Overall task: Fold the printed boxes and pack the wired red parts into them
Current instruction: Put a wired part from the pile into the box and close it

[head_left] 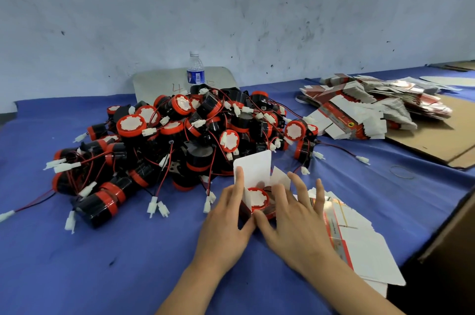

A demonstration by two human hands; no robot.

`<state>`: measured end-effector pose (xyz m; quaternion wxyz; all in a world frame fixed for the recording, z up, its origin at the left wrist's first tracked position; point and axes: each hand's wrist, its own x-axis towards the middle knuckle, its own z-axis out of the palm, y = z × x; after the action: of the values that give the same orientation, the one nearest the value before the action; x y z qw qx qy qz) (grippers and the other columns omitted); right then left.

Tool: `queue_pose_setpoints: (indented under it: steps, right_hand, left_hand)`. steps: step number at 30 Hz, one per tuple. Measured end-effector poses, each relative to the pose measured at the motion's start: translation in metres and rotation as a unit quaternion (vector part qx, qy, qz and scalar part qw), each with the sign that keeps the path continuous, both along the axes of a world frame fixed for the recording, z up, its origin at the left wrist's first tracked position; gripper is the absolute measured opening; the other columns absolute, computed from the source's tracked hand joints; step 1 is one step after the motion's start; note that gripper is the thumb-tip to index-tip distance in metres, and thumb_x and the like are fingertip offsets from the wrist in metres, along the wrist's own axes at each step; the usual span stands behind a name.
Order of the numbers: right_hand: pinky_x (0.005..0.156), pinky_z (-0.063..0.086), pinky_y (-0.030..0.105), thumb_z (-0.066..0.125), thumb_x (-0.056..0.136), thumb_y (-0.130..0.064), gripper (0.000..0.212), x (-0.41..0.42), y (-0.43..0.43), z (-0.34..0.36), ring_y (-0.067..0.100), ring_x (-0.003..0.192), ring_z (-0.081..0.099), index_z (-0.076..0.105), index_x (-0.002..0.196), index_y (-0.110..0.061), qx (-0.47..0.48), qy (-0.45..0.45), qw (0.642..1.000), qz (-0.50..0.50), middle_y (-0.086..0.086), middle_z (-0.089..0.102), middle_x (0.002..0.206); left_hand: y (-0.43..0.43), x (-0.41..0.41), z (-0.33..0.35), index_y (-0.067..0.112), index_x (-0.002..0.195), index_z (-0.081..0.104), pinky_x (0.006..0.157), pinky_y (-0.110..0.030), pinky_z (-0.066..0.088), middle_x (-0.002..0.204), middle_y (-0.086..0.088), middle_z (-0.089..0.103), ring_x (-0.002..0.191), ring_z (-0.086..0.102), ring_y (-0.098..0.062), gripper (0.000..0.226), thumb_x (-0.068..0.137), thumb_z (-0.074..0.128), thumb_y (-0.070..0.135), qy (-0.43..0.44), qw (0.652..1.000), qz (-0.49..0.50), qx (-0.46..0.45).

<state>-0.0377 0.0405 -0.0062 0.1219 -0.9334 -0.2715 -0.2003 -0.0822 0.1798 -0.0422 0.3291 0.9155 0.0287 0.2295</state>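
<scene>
A small printed box [254, 168] stands open on the blue cloth, its white lid flap upright. A red-rimmed part [257, 199] with a white centre sits inside it. My left hand [226, 222] holds the box's left side, index finger along the flap, thumb at the front. My right hand [293, 219] has spread fingers; its thumb and index finger touch the box's front and right side. A big pile of wired red and black parts [180, 139] lies just behind. Flat unfolded boxes [359, 245] lie under my right hand.
A heap of flat printed box blanks [365, 106] rests on brown cardboard [452, 134] at the back right. A water bottle [195, 71] stands behind the pile by the wall. A rubber band [402, 172] lies on the cloth. A dark cardboard edge [447, 237] borders the right.
</scene>
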Motion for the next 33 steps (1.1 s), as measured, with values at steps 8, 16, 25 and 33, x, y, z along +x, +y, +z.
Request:
queue_pose_setpoints:
  steps: [8, 16, 25, 33]
  right_hand:
    - [0.117, 0.016, 0.046, 0.045, 0.095, -0.031, 0.014, 0.009, 0.005, -0.002, 0.012, 0.116, 0.046, 0.041, 0.106, -0.023, 0.133, 0.108, 0.981, 0.092, -0.01, 0.056, 0.11]
    - [0.1, 0.04, 0.018, 0.061, 0.092, -0.016, 0.029, 0.011, -0.005, -0.016, 0.005, 0.118, 0.054, 0.062, 0.121, -0.02, 0.249, 0.086, 0.956, 0.13, -0.011, 0.052, 0.129]
    - [0.09, 0.035, 0.022, 0.056, 0.09, -0.018, 0.021, 0.026, -0.009, 0.009, 0.027, 0.116, 0.053, 0.074, 0.093, -0.008, 0.021, 0.044, 0.983, 0.176, 0.005, 0.049, 0.136]
    - [0.082, 0.041, 0.028, 0.054, 0.094, -0.014, 0.021, 0.04, 0.0, 0.047, 0.004, 0.095, 0.053, 0.058, 0.078, -0.002, 0.25, 0.194, 0.912, 0.261, -0.005, 0.062, 0.113]
  left_hand:
    - [-0.008, 0.002, 0.002, 0.037, 0.15, 0.023, 0.109, -0.034, 0.034, 0.162, 0.002, 0.004, 0.144, 0.021, -0.018, 0.051, 0.103, 0.039, 0.03, 0.06, 0.997, -0.009, 0.046]
    - [-0.003, 0.002, 0.007, 0.023, 0.136, 0.055, 0.103, -0.009, 0.023, 0.161, 0.006, 0.007, 0.144, 0.025, -0.013, 0.037, 0.101, 0.045, 0.014, 0.001, 0.999, 0.043, -0.004]
    - [-0.013, -0.001, 0.008, 0.007, 0.13, 0.059, 0.092, -0.018, 0.038, 0.13, -0.005, 0.05, 0.115, 0.055, -0.022, 0.038, 0.093, 0.055, -0.001, -0.069, 0.996, 0.059, 0.016]
    - [-0.013, 0.002, 0.007, 0.025, 0.131, 0.058, 0.115, -0.042, 0.026, 0.145, 0.0, 0.043, 0.142, 0.029, -0.023, 0.035, 0.096, 0.056, 0.026, -0.008, 0.996, 0.046, 0.075]
